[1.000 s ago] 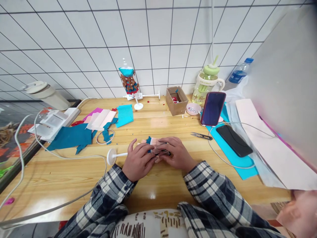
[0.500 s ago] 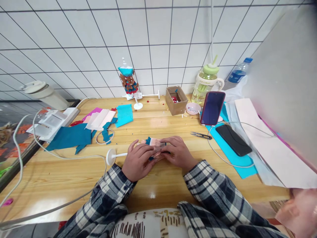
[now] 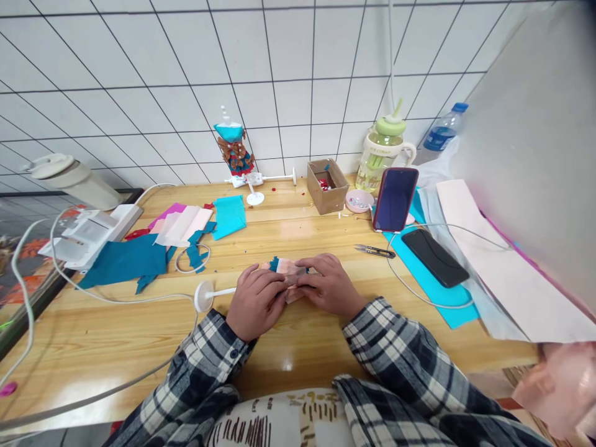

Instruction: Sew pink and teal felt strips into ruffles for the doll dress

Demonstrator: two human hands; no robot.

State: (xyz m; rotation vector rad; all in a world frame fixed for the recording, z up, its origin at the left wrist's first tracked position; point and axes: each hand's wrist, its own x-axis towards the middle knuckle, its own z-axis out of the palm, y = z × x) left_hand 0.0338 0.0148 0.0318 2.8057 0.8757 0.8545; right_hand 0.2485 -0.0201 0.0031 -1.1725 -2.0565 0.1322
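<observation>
Near the table's front edge, both my hands close on a small form wrapped in pale pink and teal crinkled paper (image 3: 288, 268). My left hand (image 3: 256, 301) curls over its left part, fingers bent onto the wrap. From the other end my right hand (image 3: 331, 285) presses fingers and thumb against the pink paper. A white stand with a round base (image 3: 203, 297) sticks out to the left from under my left hand, lying on its side. The fingers hide most of the wrapped form. Thread snips (image 3: 375, 251) lie to the right.
At the wall a small dressed form (image 3: 237, 152) stands beside a cardboard box (image 3: 327, 189) and a pink dish (image 3: 360, 200). Paper pieces (image 3: 123, 259) and a power strip (image 3: 95, 236) lie left. On the right are an upright phone (image 3: 395, 198), a black phone (image 3: 435, 257) and cables.
My fingers shift slightly along the wrapped form, and the pink paper under them looks flatter. The dark piece seen earlier between my hands is now mostly covered. The view has turned a little.
</observation>
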